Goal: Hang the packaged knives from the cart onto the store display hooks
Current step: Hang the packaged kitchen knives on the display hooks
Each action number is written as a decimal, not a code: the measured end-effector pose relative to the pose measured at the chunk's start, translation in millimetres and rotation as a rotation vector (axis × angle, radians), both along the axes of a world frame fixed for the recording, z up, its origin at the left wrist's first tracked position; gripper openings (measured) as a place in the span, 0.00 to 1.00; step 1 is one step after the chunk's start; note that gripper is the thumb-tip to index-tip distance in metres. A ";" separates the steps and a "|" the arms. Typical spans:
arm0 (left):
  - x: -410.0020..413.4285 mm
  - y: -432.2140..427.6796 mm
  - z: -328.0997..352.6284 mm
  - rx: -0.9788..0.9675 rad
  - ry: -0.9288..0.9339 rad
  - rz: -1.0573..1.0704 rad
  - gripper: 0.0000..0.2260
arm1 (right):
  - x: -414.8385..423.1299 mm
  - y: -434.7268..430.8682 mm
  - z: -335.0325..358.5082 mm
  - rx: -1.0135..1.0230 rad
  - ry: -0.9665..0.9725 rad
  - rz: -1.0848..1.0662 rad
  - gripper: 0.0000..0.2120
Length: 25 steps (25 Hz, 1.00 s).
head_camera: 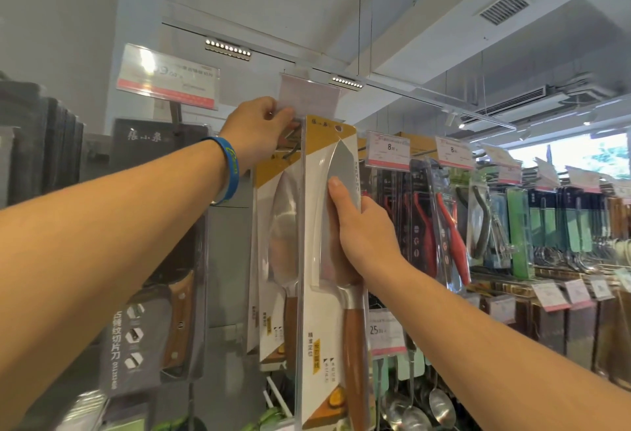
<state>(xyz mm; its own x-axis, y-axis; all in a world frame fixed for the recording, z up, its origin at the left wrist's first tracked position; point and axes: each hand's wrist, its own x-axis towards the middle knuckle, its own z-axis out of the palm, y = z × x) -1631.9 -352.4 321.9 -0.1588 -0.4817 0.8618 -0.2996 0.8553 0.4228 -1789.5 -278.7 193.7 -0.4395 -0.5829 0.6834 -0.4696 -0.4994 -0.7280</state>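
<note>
Gripping knife pkg [329, 324], tag [309, 93] overhead, knives [278, 225] behind

Both arms reach up and forward; the left hand [256, 132] seemingly pinches overhead, the right hand [358, 225] grips with curled fingers.

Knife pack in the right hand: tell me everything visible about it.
The knife pack is a tall clear blister on a white-and-gold printed card, holding a steel blade, tip up, above a brown wooden handle. It stands upright before a similar hung pack. The right hand grips its middle; no hook passes through its top hole.
</note>
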 end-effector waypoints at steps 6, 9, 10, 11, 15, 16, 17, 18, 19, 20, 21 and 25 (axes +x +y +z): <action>3.2 -1.0 2.1 -0.027 -0.030 0.007 0.13 | 8.7 -1.4 -23.7 -0.019 0.090 -0.040 0.25; 3.0 -1.0 6.2 -0.034 -0.095 0.027 0.12 | 9.0 -9.2 -22.5 0.039 0.081 -0.053 0.25; 4.0 -1.0 8.1 -0.040 -0.122 0.036 0.12 | 8.5 -12.6 -19.5 0.082 0.064 -0.033 0.25; 5.6 -0.8 10.2 -0.047 -0.147 0.046 0.11 | 8.4 -16.1 -18.0 0.110 0.046 -0.015 0.25; 12.4 -1.3 13.0 -0.065 -0.217 0.091 0.12 | 16.0 -22.2 -25.0 0.066 0.060 -0.023 0.25; 13.2 -1.8 13.7 -0.064 -0.231 0.099 0.12 | 17.6 -22.2 -24.9 0.026 0.057 -0.033 0.25; 13.9 -2.3 14.4 -0.061 -0.236 0.098 0.11 | 18.7 -22.8 -22.3 -0.002 0.043 -0.030 0.24; 14.5 -2.1 14.7 -0.061 -0.240 0.097 0.10 | 19.8 -24.2 -18.4 -0.007 0.028 -0.012 0.24; 14.9 -1.6 15.0 -0.064 -0.246 0.104 0.10 | 21.7 -24.8 -14.6 0.008 0.013 0.014 0.24; 15.3 -1.1 15.5 -0.070 -0.251 0.114 0.10 | 23.8 -26.4 -12.3 0.029 0.008 0.032 0.24; 15.6 -0.9 15.5 -0.075 -0.252 0.120 0.10 | 25.4 -28.6 -11.9 0.039 0.013 0.035 0.24; 14.0 -2.2 13.7 -0.075 -0.247 0.117 0.09 | 26.1 -30.7 -15.8 0.033 0.036 0.017 0.23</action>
